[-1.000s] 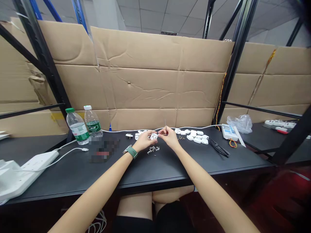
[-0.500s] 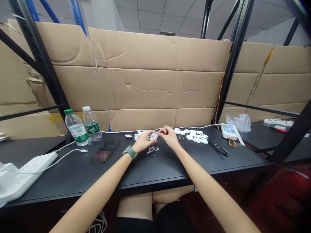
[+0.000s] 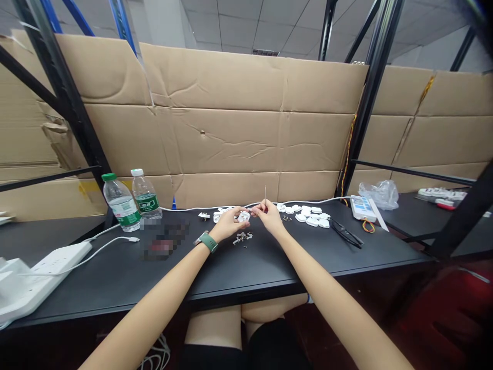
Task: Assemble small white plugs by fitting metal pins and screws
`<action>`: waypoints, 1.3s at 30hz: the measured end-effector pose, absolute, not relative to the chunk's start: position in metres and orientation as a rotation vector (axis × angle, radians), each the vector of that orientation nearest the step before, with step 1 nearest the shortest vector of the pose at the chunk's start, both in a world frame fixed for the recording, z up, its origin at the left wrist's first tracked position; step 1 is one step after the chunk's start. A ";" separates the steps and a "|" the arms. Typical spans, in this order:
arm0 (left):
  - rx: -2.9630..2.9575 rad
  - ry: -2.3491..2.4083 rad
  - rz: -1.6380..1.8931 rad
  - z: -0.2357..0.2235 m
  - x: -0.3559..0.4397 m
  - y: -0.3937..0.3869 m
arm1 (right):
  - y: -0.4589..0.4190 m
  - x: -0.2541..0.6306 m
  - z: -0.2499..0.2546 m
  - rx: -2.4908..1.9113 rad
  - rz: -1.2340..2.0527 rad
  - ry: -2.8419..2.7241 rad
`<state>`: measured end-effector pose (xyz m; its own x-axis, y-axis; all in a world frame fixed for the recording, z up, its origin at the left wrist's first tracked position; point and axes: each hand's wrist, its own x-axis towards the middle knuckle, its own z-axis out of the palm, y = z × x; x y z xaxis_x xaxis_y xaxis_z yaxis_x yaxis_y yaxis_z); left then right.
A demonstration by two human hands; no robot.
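My left hand (image 3: 227, 225), with a green watch strap at its wrist, is closed around a small white plastic plug housing (image 3: 244, 216). Just to its right, my right hand (image 3: 271, 219) grips a thin screwdriver (image 3: 265, 192) whose metal shaft points up; a bit of red shows among the fingers. That hand's thumb and index fingertip meet at the upper right edge of the housing, and whatever tiny piece they may pinch is too small to make out. Below the hands lies a pile of small metal-and-white parts (image 3: 242, 237). Tiny screws (image 3: 287, 218) lie right of my right hand.
Several white plastic covers (image 3: 313, 222) are spread to the right, beside black-handled tweezers or pliers (image 3: 345, 235). Farther right sits a white device (image 3: 362, 209) with coloured wires. Two water bottles (image 3: 124, 205) and a power strip (image 3: 57, 264) stand left. Cardboard (image 3: 246, 139) walls the back.
The screwdriver's shaft stands higher and more clearly above my right hand, whose fingers have shifted slightly. My left hand and the plug housing have barely moved.
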<state>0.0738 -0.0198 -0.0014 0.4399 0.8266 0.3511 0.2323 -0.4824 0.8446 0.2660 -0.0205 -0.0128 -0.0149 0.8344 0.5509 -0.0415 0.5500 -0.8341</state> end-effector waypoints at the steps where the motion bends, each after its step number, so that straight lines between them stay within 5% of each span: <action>1: 1.957 0.892 1.021 -0.001 0.074 -0.020 | -0.020 0.266 -0.013 -0.738 0.806 -1.418; 25: 1.903 0.852 0.959 0.004 0.078 -0.029 | -0.024 0.264 -0.017 -0.859 0.225 -1.792; 39: 1.824 0.843 0.943 0.004 0.078 -0.031 | -0.030 0.262 -0.014 -0.886 0.176 -1.834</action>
<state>0.0781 -0.0310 0.0038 0.4791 0.8392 0.2574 0.1627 -0.3730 0.9134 0.2625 -0.0297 -0.0138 -0.1824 0.6425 0.7443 0.4895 0.7158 -0.4979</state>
